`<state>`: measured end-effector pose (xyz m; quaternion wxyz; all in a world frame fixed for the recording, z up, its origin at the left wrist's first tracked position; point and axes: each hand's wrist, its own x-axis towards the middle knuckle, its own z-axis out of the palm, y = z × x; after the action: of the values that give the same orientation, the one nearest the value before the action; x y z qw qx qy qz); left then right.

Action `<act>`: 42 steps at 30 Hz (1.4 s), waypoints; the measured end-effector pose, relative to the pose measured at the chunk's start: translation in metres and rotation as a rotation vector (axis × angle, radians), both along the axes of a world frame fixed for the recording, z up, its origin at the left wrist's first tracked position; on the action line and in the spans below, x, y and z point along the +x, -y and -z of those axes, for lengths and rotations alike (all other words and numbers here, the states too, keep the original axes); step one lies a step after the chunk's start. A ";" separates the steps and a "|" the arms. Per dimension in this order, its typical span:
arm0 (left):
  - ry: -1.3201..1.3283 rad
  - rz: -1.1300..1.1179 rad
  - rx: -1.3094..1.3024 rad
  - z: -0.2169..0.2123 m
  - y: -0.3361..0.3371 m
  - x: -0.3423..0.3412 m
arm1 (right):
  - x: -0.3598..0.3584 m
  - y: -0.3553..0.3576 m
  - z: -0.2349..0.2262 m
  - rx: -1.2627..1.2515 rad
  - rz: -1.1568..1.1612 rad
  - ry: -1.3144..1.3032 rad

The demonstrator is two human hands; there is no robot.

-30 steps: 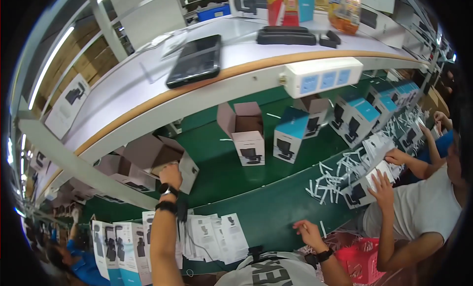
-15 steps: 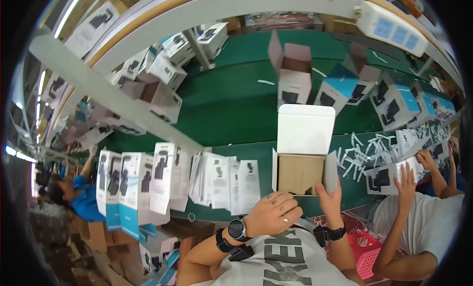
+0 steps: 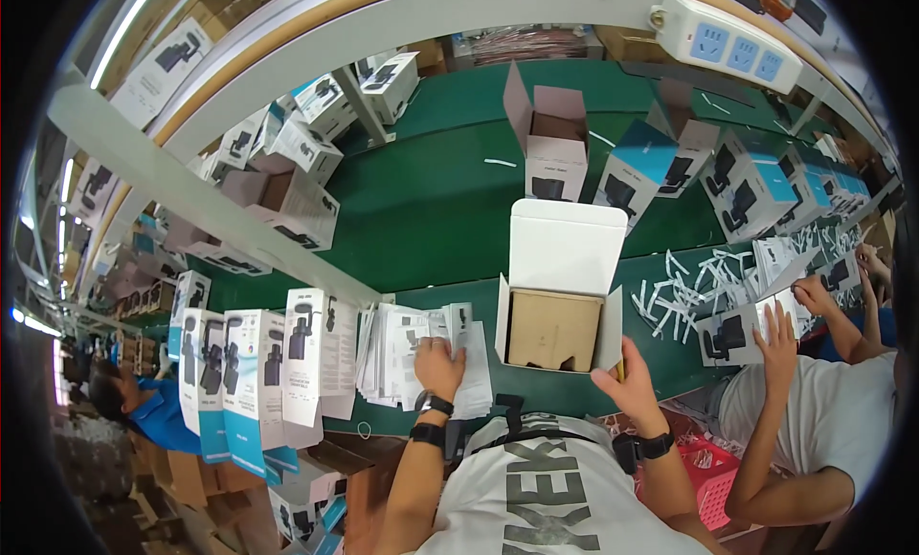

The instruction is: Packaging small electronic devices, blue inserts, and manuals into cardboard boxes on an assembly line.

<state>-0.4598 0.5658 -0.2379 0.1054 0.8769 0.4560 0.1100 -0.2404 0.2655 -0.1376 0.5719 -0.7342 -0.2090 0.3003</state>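
Observation:
An open white box (image 3: 613, 325) stands in front of me with its lid raised at the back. Inside it lies a brown cardboard insert (image 3: 553, 331) with notches along its near edge. My right hand (image 3: 632, 388) is at the box's near right corner, thumb apart from the fingers. A narrow yellowish patch shows between them, too small to make out. To the left, my left hand (image 3: 438, 366) rests on fanned stacks of printed white leaflets (image 3: 391, 359), fingers laid over the paper and thumb out to the side. Whether it grips a sheet is not visible.
White and blue printed boxes (image 3: 254, 364) stand upright at the left. More boxes (image 3: 751, 187) line the right back. Paper strips (image 3: 684, 292) litter the green table (image 3: 412, 210). A co-worker's hand (image 3: 780, 340) works at the right. A slanted post (image 3: 239, 206) crosses the left.
My left hand has moved left from the front of the open box onto the leaflets. My right hand has come slightly away from the box's side. The view has shifted a little.

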 end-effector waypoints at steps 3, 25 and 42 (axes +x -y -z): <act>0.608 -0.030 -0.093 -0.015 -0.022 -0.018 | 0.003 0.038 0.014 -0.072 -0.054 -0.160; 0.830 0.405 -0.481 -0.153 0.066 0.067 | -0.010 0.054 0.010 -0.182 -0.035 -0.119; 0.069 0.981 0.031 -0.156 0.097 0.113 | 0.052 -0.026 -0.071 -0.182 0.034 0.741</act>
<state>-0.3470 0.4690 -0.0824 0.1466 0.9856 -0.0162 0.0830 -0.1886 0.2915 -0.0664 0.3948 -0.8443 -0.3618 0.0221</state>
